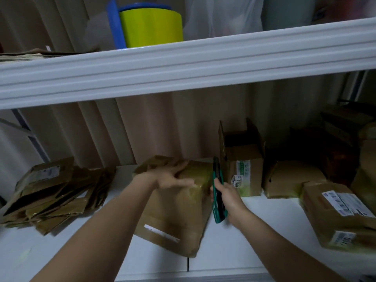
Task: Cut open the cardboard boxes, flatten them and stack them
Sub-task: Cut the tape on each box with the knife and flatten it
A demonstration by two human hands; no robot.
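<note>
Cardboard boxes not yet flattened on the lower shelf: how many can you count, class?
4 clear: one under the left hand, one open behind the cutter, one beside it, one labelled at right. More may sit in the dark right corner.

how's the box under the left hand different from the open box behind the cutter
The box under the left hand is closed and taped; the open box has its flaps standing up. The first leans tilted toward the camera; the open one stands upright at the back. The open one bears a green-and-white label. Both are brown cardboard.

Taped brown box [179, 212] beside flattened stack [55, 192]
</note>
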